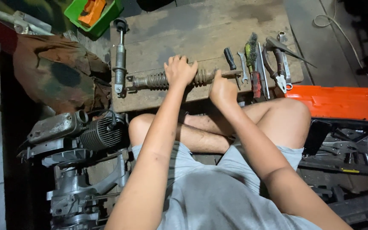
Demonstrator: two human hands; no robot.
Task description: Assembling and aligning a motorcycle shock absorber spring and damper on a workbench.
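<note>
A: Hands?
B: I see R hand (221, 90) fisted at the board's (201, 30) near edge, contents hidden. L hand (179, 70) wraps the coil-spring shock (158, 79), pinning it flat.
A: Beyond?
B: Tools (258, 64) w/in reach at right edge; second shock (119, 55) along left edge.

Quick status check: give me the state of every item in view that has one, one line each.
coil-spring shock absorber: lying flat across the wooden board, gripped
left hand: closed over the spring
right hand: closed at the spring's right end; what it grips is hidden
second shock absorber: lying flat, untouched
orange toolbox lid: open
green bin: open, holding an orange item
hand tools: laid out in a row
</note>
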